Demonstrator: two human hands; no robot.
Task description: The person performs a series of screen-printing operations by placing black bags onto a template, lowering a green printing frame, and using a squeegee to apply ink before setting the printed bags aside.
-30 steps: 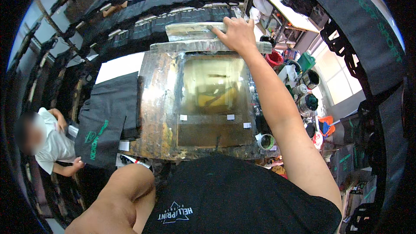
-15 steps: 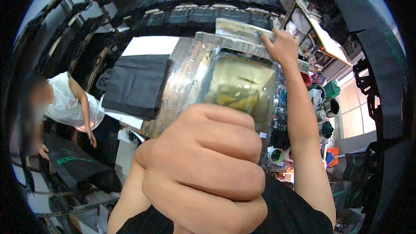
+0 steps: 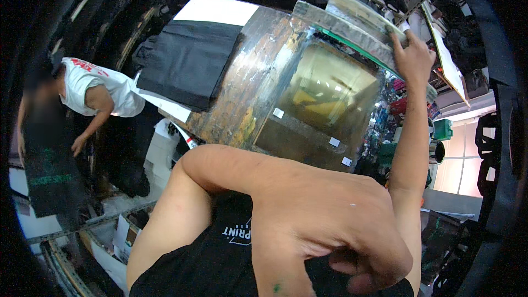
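Note:
My right hand [image 3: 413, 58], arm stretched forward, grips the right part of a worn wooden squeegee [image 3: 344, 36] with a green strip along its near edge. A second pale board rises behind that strip, under my fingers. The squeegee rests across the far end of a printing screen [image 3: 324, 91], whose yellowish mesh shows a darker yellow patch. Close to the camera, my left hand [image 3: 341, 214] hangs bent over my black shirt. Its fingers are loosely curled with the thumb apart, and nothing shows between them.
A stack of black fabric pieces [image 3: 187, 58] with a white sheet [image 3: 217, 10] lies left of the screen on a stained wooden table [image 3: 231, 113]. A co-worker in a white top [image 3: 102, 85] handles a dark printed piece [image 3: 52, 176] at left. Containers [image 3: 437, 151] stand at right.
My left hand has turned from a fist into a looser curl and shifted right. The view has swung, placing the table further up. My right hand keeps its hold on the squeegee.

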